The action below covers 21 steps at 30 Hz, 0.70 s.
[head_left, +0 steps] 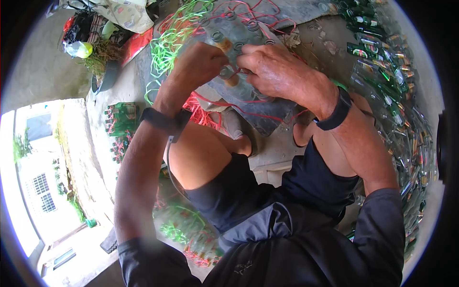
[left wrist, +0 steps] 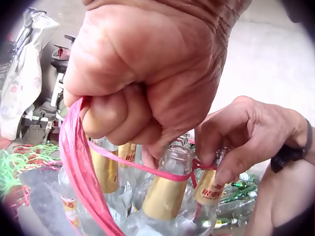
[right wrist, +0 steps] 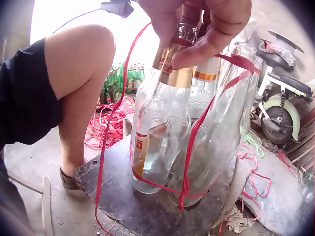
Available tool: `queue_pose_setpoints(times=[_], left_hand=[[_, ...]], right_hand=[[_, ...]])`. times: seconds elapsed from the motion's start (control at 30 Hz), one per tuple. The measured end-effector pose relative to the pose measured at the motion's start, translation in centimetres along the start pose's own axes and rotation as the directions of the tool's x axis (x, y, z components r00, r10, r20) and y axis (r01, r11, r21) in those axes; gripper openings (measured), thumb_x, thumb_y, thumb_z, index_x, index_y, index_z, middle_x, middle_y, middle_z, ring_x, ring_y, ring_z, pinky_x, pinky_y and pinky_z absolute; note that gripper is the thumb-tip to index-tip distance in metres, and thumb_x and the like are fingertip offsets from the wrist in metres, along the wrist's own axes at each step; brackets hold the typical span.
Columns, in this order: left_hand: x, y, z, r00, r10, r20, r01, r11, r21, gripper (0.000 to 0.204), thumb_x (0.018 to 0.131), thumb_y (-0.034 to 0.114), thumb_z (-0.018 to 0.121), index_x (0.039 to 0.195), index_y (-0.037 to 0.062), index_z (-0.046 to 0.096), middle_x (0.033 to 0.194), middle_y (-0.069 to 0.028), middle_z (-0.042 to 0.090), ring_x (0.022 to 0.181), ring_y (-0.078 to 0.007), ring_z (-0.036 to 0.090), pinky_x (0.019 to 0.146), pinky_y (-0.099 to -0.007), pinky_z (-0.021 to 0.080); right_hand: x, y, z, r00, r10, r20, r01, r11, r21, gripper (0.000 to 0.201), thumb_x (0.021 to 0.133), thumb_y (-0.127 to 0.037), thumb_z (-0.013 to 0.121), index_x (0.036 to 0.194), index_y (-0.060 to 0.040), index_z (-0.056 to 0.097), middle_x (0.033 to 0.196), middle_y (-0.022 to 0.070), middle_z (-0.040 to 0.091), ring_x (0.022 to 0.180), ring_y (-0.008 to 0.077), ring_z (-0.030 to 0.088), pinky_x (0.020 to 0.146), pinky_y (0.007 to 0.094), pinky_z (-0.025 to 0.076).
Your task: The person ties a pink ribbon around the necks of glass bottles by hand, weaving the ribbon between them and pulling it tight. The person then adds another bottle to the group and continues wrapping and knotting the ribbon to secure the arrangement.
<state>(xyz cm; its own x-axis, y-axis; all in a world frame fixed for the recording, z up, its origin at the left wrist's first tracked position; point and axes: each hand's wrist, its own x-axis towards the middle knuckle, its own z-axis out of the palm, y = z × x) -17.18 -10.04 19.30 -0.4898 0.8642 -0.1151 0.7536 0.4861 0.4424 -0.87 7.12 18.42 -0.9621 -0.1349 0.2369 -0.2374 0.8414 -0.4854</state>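
1. The clear glass bottles (right wrist: 162,142) wear gold foil on their necks, and one carries a white label banded in orange.
2. The red plastic string (left wrist: 78,167) looks pink up close.
3. Neon-green string (head_left: 167,48) lies at 11 o'clock.
4. Green bottles (head_left: 382,62) with red labels pile at 2 o'clock.
5. The slab (right wrist: 142,206) under the bottles is dark grey.
6. The wristbands (head_left: 337,115) are black and the shorts (head_left: 248,191) are dark navy.

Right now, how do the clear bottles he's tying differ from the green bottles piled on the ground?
The clear bottles stand upright, bunched together and bound with red string; the green bottles lie loose in a heap. The clear bottles have gold neck foil; the green bottles are tinted. Both are glass.
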Motion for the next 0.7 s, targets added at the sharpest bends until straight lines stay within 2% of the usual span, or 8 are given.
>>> queue_pose_setpoints(times=[0.07,0.17,0.3,0.37,0.47,0.5,0.63,0.7], left_hand=[[-0.4,0.1,0.1,0.997,0.038,-0.066,-0.038,0.999,-0.002,0.019,0.090,0.023,0.068,0.096,0.0122,0.082,0.083,-0.0186,0.074,0.076,-0.0358,0.073,0.072,-0.0439,0.057],[-0.7,0.7,-0.1,0.998,0.003,-0.064,-0.005,1.000,-0.029,0.021,0.091,0.023,0.068,0.098,0.0090,0.081,0.083,-0.0198,0.073,0.077,-0.0361,0.073,0.072,-0.0442,0.057],[-1.3,0.7,0.0,0.996,0.040,-0.080,-0.040,0.999,-0.003,0.022,0.091,0.023,0.068,0.099,0.0071,0.081,0.084,-0.0211,0.073,0.078,-0.0365,0.073,0.072,-0.0437,0.056],[-2.1,0.7,0.1,0.992,-0.082,-0.094,0.078,0.996,-0.049,0.022,0.093,0.023,0.068,0.102,0.0069,0.080,0.085,-0.0211,0.074,0.078,-0.0340,0.075,0.073,-0.0418,0.056],[-3.6,0.1,1.4,0.974,-0.166,-0.157,0.144,0.979,-0.141,0.023,0.096,0.024,0.068,0.107,0.0074,0.080,0.086,-0.0202,0.074,0.078,-0.0307,0.076,0.073,-0.0399,0.057],[-3.5,0.0,1.7,0.968,-0.176,-0.178,0.143,0.973,-0.182,0.024,0.096,0.023,0.069,0.110,0.0056,0.079,0.085,-0.0190,0.075,0.078,-0.0257,0.076,0.073,-0.0376,0.056],[-4.0,0.0,2.9,0.944,-0.220,-0.247,0.141,0.943,-0.302,0.024,0.095,0.020,0.072,0.109,0.0021,0.079,0.084,-0.0171,0.077,0.076,-0.0203,0.075,0.072,-0.0348,0.056],[-4.1,0.2,3.1,0.924,-0.296,-0.244,0.166,0.882,-0.441,0.023,0.093,0.017,0.073,0.107,-0.0004,0.079,0.083,-0.0149,0.077,0.076,-0.0148,0.072,0.070,-0.0319,0.055]], right_hand=[[0.0,0.1,0.2,1.000,-0.007,-0.006,0.007,1.000,0.003,0.018,0.082,0.000,0.064,0.096,-0.0008,0.074,0.102,0.0192,0.069,0.102,0.0397,0.070,0.088,0.0489,0.055],[0.0,0.4,0.4,0.999,-0.024,-0.021,0.024,1.000,0.000,0.019,0.081,0.001,0.063,0.097,-0.0006,0.074,0.101,0.0191,0.069,0.102,0.0394,0.069,0.089,0.0477,0.055],[-0.1,0.4,0.4,0.998,-0.029,-0.055,0.031,0.999,0.037,0.020,0.080,0.001,0.064,0.097,-0.0001,0.073,0.101,0.0187,0.069,0.102,0.0390,0.070,0.090,0.0474,0.056],[-0.1,0.5,0.6,0.997,-0.044,-0.057,0.047,0.997,0.064,0.020,0.079,0.001,0.063,0.097,-0.0002,0.073,0.100,0.0184,0.070,0.101,0.0388,0.070,0.090,0.0479,0.056],[-0.1,0.5,0.6,0.996,-0.049,-0.070,0.053,0.997,0.060,0.019,0.079,0.001,0.063,0.096,-0.0002,0.072,0.100,0.0188,0.070,0.101,0.0390,0.070,0.089,0.0482,0.056],[-0.2,0.6,0.7,0.996,-0.045,-0.074,0.050,0.997,0.059,0.019,0.079,0.001,0.063,0.096,-0.0002,0.072,0.100,0.0188,0.070,0.101,0.0390,0.070,0.089,0.0482,0.056],[-0.1,0.7,0.9,0.995,-0.062,-0.076,0.067,0.995,0.072,0.018,0.079,0.000,0.063,0.095,0.0000,0.072,0.100,0.0193,0.070,0.099,0.0394,0.070,0.087,0.0486,0.056],[-0.1,0.8,0.9,0.996,-0.068,-0.065,0.072,0.995,0.063,0.018,0.079,0.000,0.063,0.094,-0.0001,0.072,0.100,0.0192,0.070,0.099,0.0395,0.070,0.086,0.0487,0.056]])
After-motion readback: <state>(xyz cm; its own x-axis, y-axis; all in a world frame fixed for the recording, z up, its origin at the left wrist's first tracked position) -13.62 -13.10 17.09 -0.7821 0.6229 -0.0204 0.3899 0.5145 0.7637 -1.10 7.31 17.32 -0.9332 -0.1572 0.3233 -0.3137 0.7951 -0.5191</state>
